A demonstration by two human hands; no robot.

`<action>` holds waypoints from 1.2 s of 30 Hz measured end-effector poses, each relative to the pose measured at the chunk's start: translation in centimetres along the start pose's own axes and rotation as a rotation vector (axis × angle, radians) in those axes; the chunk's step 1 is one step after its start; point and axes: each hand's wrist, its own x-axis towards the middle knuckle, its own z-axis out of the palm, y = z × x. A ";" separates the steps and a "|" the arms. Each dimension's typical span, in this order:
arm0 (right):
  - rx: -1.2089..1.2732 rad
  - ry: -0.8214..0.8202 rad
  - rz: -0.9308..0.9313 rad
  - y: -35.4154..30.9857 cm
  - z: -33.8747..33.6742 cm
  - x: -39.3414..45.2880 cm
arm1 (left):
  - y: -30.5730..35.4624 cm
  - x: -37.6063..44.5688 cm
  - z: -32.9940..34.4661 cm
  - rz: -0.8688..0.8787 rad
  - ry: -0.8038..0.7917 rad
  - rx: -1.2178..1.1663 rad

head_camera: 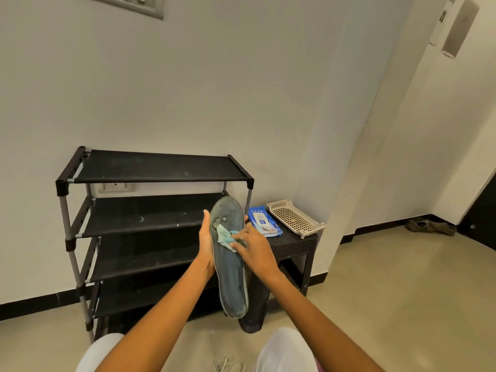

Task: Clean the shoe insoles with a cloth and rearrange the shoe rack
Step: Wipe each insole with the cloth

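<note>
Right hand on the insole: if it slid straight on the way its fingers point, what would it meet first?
The right hand points left across the insole, pressing the cloth. Straight on, it would probably meet the left hand gripping the insole's far edge, though depth is unclear.

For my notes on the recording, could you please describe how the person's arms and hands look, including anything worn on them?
Both forearms are bare up to the bottom edge of the picture, with no sleeves in view. The left hand and the right hand wear no gloves, and no rings, watch or bracelet show on the parts in view. Fingernails look short and unpainted, though the picture is too soft to be sure.
</note>
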 end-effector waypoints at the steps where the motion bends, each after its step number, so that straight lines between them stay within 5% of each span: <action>1: 0.010 0.042 0.026 0.0 -0.1 0.1 | -0.4 -0.2 0.2 -0.034 -0.019 -0.014; 5: -0.173 0.202 0.151 0.2 -1.3 0.8 | -2.1 -1.4 1.4 -0.084 -0.079 -0.028; 15: -0.502 0.059 -0.524 -0.3 -2.2 -1.5 | -1.1 -1.2 1.2 -0.065 -0.026 -0.046; 21: -0.595 0.234 -0.209 -0.4 -5.7 2.7 | -1.6 -2.3 3.3 -0.113 -0.103 -0.063; 27: -0.321 0.228 -0.267 -1.2 -2.2 -1.2 | -0.7 -1.0 2.8 -0.076 -0.023 -0.013; 31: -0.403 0.178 -0.351 0.3 -1.7 -2.8 | -1.3 -0.1 2.4 -0.102 0.029 -0.054; 36: -0.188 0.275 0.148 2.8 -3.1 -0.9 | -3.7 0.8 3.6 -0.159 -0.010 -0.023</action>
